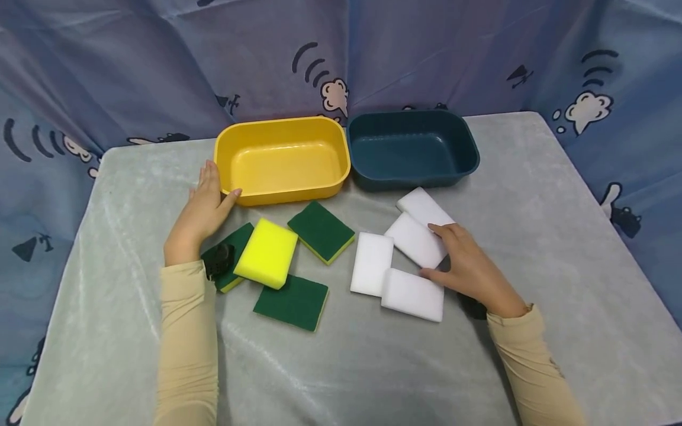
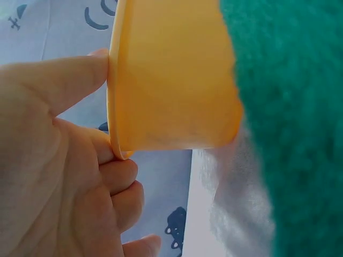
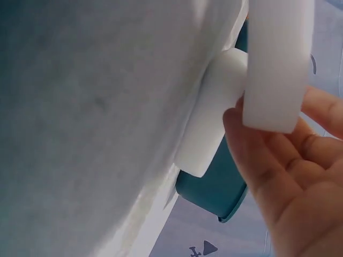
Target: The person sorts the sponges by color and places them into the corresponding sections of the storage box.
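My left hand rests against the left end of a yellow bin, thumb at its front corner and the other fingers along its side; the left wrist view shows that hand at the bin's rim. My right hand is over the white sponges, thumb and fingers spread apart. Its fingertips are at the right ends of a middle white sponge and a lower white sponge. Another white sponge lies behind, and one more white sponge lies to the left.
A dark teal bin stands right of the yellow one. Before the yellow bin lie several green-and-yellow sponges, among them a yellow-side-up sponge leaning on others and a green-side-up sponge. A patterned blue cloth hangs behind the grey-covered table.
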Tool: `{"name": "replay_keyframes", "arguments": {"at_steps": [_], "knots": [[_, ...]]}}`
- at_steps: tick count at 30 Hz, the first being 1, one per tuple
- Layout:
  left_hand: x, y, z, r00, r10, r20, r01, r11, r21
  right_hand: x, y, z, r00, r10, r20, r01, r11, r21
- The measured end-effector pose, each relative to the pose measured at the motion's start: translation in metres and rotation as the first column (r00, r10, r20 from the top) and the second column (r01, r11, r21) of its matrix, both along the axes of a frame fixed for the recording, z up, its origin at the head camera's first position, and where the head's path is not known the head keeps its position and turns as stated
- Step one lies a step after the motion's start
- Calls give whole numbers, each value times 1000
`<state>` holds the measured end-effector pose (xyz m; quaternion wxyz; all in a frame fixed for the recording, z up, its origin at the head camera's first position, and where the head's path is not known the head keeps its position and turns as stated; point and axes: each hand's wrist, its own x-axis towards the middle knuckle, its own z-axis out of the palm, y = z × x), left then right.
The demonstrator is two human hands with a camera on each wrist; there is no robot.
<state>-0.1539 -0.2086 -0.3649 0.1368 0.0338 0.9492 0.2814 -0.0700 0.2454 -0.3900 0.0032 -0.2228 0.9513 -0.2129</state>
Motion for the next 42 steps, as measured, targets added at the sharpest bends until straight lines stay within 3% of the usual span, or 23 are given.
{"name": "replay_keyframes", "arguments": {"at_steps": [5,16,27,34,42], "knots": [[1,1,1,1000,0,-8,0,1000,-5,3,1,6,999,-35,22,35,999,-15],[1,1,0,1000,2,2,-2,1000,2,3,5,9,994,-33,-104,22,994,-103],[1,0,0,1000,0,-4,0,1000,12,5,5,14,993,-75,-94,54,976,-210],[0,0,0,1000,-3,-3,3,1000,13,6,5,17,994,-98,-50,78,948,-308],[0,0,1,1000,2,7,-2,1000,7,5,4,18,990,-135,-31,116,930,-348]]}}
